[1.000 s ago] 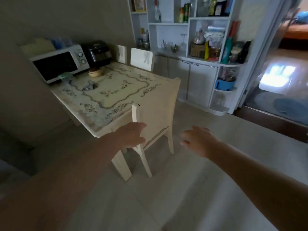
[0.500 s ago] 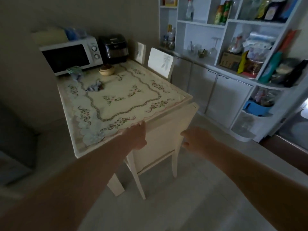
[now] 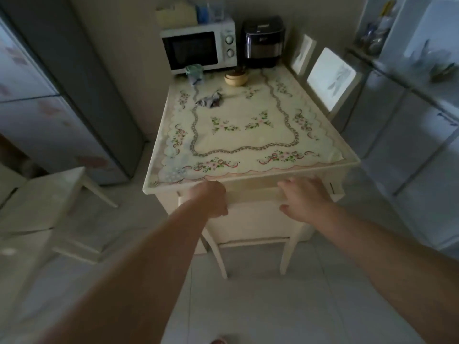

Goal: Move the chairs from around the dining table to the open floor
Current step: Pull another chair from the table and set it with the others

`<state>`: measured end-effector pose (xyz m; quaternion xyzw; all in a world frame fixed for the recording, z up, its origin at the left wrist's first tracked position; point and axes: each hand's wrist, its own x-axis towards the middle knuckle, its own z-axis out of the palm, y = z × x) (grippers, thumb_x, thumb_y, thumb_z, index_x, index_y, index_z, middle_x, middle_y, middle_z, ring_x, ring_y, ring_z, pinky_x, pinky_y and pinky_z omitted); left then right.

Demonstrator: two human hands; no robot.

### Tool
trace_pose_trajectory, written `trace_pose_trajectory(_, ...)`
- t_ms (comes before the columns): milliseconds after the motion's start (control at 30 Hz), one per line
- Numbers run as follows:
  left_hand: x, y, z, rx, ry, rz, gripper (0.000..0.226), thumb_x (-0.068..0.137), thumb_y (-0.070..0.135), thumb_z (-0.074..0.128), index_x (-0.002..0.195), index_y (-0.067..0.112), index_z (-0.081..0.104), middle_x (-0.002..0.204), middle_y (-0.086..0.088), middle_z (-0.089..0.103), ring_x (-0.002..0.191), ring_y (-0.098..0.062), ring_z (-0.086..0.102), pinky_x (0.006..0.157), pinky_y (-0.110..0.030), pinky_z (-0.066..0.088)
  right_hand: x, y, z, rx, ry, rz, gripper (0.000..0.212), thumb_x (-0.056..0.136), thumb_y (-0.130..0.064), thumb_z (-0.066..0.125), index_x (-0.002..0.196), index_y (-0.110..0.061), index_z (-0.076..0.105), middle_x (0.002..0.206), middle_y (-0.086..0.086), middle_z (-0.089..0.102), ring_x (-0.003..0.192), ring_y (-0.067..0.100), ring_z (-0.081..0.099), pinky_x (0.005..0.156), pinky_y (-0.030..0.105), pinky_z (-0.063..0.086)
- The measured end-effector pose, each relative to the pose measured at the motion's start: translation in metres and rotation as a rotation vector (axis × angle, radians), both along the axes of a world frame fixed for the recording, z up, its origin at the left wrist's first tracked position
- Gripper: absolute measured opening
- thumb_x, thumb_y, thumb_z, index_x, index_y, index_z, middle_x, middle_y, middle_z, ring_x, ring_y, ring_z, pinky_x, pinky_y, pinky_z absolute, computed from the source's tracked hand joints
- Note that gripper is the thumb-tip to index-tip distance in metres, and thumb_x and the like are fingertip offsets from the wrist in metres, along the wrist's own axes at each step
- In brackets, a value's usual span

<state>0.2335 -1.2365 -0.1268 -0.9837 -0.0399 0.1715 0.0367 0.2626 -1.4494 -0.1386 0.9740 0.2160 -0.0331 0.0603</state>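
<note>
A cream dining chair [image 3: 253, 219] is tucked under the near end of the dining table [image 3: 154, 167], its backrest facing me. My left hand [image 3: 211, 199] is curled around the left end of the backrest's top rail. On the rail's right part lies my right hand [image 3: 306, 202], fingers spread over the top and thumb on the near face, not closed. Two more chairs stand along the table's right side: the nearer one [image 3: 331, 78] and the farther one [image 3: 303, 54], of which only the white backrests show.
Another cream chair [image 3: 42, 197] stands on the tiled floor at my left, by a fridge [image 3: 49, 100]. A microwave [image 3: 198, 48], a black cooker [image 3: 263, 40], a bowl [image 3: 236, 78] and a cloth sit on the table. White cabinets [image 3: 409, 125] line the right.
I have come round to face the table's end squarely. Both hands have risen to the chair's top rail; the left has closed on it and the right has landed on it.
</note>
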Motion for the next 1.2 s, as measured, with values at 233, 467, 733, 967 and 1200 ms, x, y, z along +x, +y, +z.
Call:
trace_pose_trajectory(233, -0.024, -0.016, -0.011, 0.046, 0.134, 0.008, 0.048, 0.077, 0.027, 0.064, 0.124, 0.032, 0.058, 0.111, 0.005, 0.064, 0.104, -0.02, 0.062, 0.074, -0.031, 0.046, -0.003, -0.012, -0.016, 0.045, 0.225, 0.1, 0.056, 0.074, -0.06, 0.058, 0.123, -0.032, 0.058, 0.117, 0.003, 0.061, 0.107, 0.027, 0.057, 0.08, 0.034, 0.042)
trace_pose_trajectory(467, -0.06, -0.015, -0.015, -0.126, 0.214, -0.068, 0.065, 0.076, 0.013, 0.06, 0.134, 0.041, 0.049, 0.117, 0.004, 0.064, 0.11, -0.022, 0.06, 0.091, -0.037, 0.051, -0.04, -0.026, -0.019, 0.083, 0.283, 0.131, 0.066, 0.076, -0.012, 0.057, 0.134, -0.042, 0.046, 0.123, -0.001, 0.064, 0.111, 0.022, 0.059, 0.072, 0.022, 0.033)
trace_pose_trajectory(733, -0.133, -0.025, -0.038, -0.172, 0.149, -0.251, 0.057, 0.078, 0.01, 0.054, 0.133, 0.027, 0.052, 0.121, -0.002, 0.061, 0.114, -0.025, 0.058, 0.089, -0.035, 0.05, -0.117, -0.041, -0.041, 0.087, 0.278, 0.044, 0.066, 0.07, -0.028, 0.067, 0.127, -0.055, 0.048, 0.127, -0.011, 0.062, 0.111, 0.019, 0.061, 0.086, 0.026, 0.046)
trace_pose_trajectory(967, -0.202, -0.037, -0.058, -0.107, 0.199, -0.327, 0.052, 0.081, 0.011, 0.061, 0.131, 0.016, 0.051, 0.121, -0.008, 0.061, 0.112, -0.029, 0.059, 0.086, -0.033, 0.05, -0.203, -0.052, -0.058, 0.071, 0.196, 0.002, 0.067, 0.079, -0.019, 0.057, 0.13, -0.058, 0.041, 0.127, -0.01, 0.063, 0.107, 0.019, 0.064, 0.083, 0.025, 0.047)
trace_pose_trajectory(1200, -0.272, -0.023, -0.075, -0.05, 0.269, -0.327, 0.066, 0.08, 0.006, 0.059, 0.141, 0.019, 0.037, 0.128, -0.009, 0.056, 0.115, -0.032, 0.057, 0.09, -0.048, 0.052, -0.29, -0.037, -0.072, 0.07, 0.259, -0.027, 0.074, 0.082, -0.009, 0.053, 0.142, -0.048, 0.031, 0.146, -0.01, 0.044, 0.126, 0.018, 0.05, 0.1, 0.028, 0.04)
